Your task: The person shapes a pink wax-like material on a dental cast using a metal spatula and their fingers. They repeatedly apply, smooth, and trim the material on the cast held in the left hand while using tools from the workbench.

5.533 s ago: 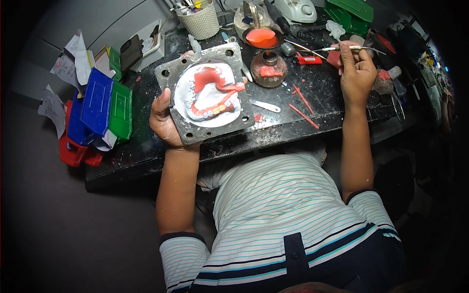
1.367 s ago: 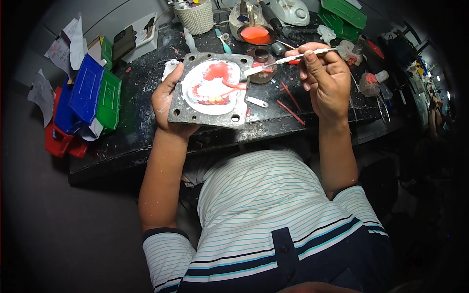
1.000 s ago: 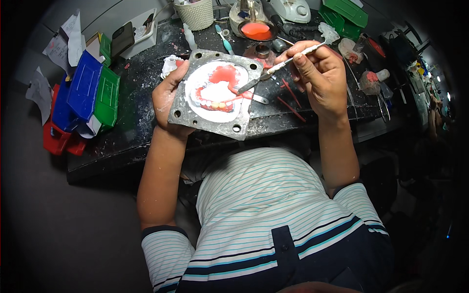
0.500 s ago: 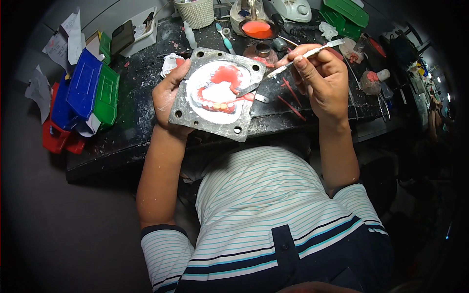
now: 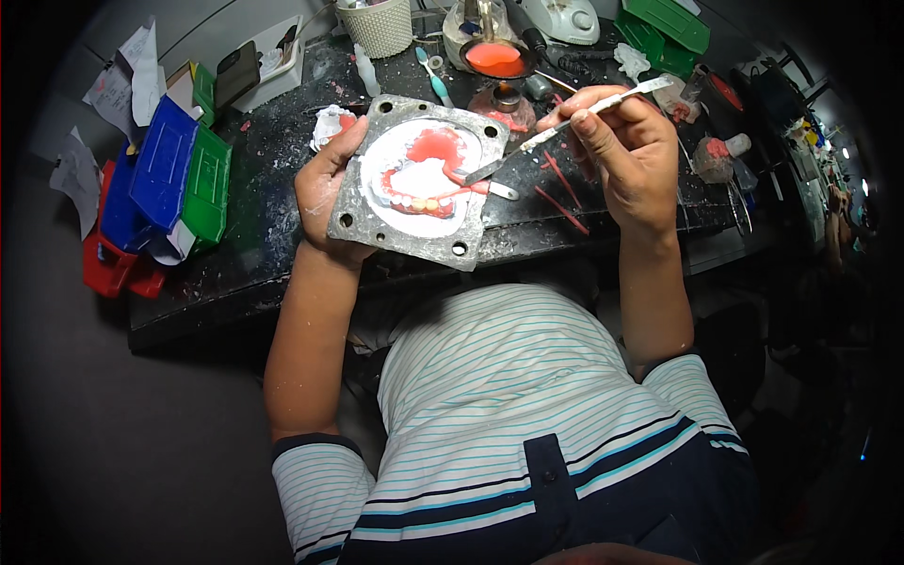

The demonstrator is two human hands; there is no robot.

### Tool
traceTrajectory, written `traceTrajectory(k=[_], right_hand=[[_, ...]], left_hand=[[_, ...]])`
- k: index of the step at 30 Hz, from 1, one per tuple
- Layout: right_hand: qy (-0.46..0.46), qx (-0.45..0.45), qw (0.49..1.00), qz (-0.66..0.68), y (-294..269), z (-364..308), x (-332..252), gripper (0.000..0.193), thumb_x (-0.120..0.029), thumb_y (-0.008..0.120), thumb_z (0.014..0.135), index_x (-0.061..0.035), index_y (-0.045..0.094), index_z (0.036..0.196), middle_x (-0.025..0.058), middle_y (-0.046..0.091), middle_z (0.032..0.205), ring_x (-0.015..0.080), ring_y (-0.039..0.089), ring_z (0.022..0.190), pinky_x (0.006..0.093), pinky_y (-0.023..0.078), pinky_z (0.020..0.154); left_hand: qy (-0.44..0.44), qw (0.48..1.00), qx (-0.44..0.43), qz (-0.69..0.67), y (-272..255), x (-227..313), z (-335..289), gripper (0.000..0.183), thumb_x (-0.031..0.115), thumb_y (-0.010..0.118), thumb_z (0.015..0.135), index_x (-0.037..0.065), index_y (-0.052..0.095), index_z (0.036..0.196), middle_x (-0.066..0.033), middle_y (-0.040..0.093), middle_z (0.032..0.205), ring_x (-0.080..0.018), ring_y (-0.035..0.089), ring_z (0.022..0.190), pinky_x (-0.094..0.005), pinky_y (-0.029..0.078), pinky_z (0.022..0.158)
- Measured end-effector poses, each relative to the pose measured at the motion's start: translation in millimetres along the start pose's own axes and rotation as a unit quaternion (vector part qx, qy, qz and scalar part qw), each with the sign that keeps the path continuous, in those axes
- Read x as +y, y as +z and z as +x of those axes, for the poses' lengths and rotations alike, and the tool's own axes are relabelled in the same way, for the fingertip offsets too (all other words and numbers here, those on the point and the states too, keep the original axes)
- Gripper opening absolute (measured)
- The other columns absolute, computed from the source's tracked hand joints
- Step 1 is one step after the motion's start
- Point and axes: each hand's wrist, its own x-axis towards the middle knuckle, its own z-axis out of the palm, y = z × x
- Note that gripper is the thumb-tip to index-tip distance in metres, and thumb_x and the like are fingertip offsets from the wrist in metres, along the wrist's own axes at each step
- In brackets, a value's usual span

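Note:
My left hand (image 5: 323, 196) is closed around the left edge of a grey metal denture flask half (image 5: 405, 244), holding it tilted above the bench. White plaster (image 5: 416, 226) fills it. Set in the plaster is a horseshoe of red wax (image 5: 436, 146) with a row of artificial teeth (image 5: 421, 203) along the near side. Pinched between the fingers of my right hand (image 5: 633, 160) is a wax knife (image 5: 540, 139), its blade reaching over the wax at the right side. Below that blade, a pale rounded end (image 5: 504, 191) of something sticks out past the flask.
Blue (image 5: 169, 160) and green bins (image 5: 209, 188) stand at the bench's left edge. Behind the flask lie a toothbrush (image 5: 435, 80), a pan of red wax (image 5: 497, 60) and a wicker-like basket (image 5: 377, 26). Thin red wax strips (image 5: 562, 209) rest on the black bench (image 5: 254, 221).
My right hand and the wax knife have shifted slightly to the right, drawing the blade back a little. The flask in my left hand has hardly moved.

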Motion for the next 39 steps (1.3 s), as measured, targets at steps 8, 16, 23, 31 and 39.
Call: traceTrajectory(k=[8,16,23,31,39], right_hand=[[-0.042,0.174,0.973,-0.145,-19.2,15.8,0.8,0.012,-0.011,0.073,0.099,-0.0001,0.075,0.103,0.0036,0.076,0.085,-0.0007,0.052,0.060,0.0159,0.035,0.050],[-0.003,0.192,0.970,-0.152,-22.6,13.4,12.4,0.018,-0.013,0.075,0.098,0.0012,0.075,0.109,0.0063,0.077,0.089,0.0028,0.055,0.062,0.0175,0.039,0.052],[-0.004,0.203,0.972,-0.118,-16.5,14.8,13.4,0.012,-0.009,0.076,0.098,0.0001,0.076,0.106,0.0010,0.074,0.084,-0.0002,0.054,0.062,0.0164,0.034,0.050],[-0.049,0.126,0.983,-0.122,-3.2,7.1,-6.0,0.010,-0.004,0.070,0.100,0.0037,0.074,0.105,0.0087,0.078,0.094,0.0058,0.067,0.079,0.0187,0.049,0.066],[-0.257,-0.069,0.925,-0.270,18.5,6.1,-14.4,0.017,0.012,0.070,0.088,0.0051,0.074,0.104,0.0122,0.079,0.100,0.0195,0.075,0.089,0.0283,0.058,0.078]], left_hand=[[-0.012,0.999,0.036,-0.014,-8.3,5.0,3.5,0.039,0.023,0.049,0.108,-0.006,0.063,0.130,-0.0227,0.069,0.129,-0.0344,0.067,0.121,-0.0498,0.051,0.109],[-0.009,0.998,0.067,0.012,-9.4,9.2,6.5,0.049,0.036,0.050,0.109,-0.005,0.058,0.134,-0.0240,0.067,0.132,-0.0366,0.068,0.120,-0.0545,0.056,0.104],[0.006,0.991,0.114,0.070,-1.0,5.2,7.2,0.056,0.046,0.050,0.109,-0.004,0.058,0.133,-0.0206,0.069,0.127,-0.0323,0.070,0.116,-0.0481,0.059,0.100],[0.001,0.990,0.105,0.090,-0.5,1.9,7.5,0.052,0.046,0.048,0.110,-0.001,0.059,0.132,-0.0171,0.070,0.125,-0.0278,0.071,0.113,-0.0454,0.060,0.099],[0.002,0.991,0.082,0.109,0.3,2.3,6.7,0.050,0.045,0.048,0.110,0.002,0.057,0.133,-0.0144,0.069,0.126,-0.0246,0.071,0.112,-0.0409,0.060,0.097]])
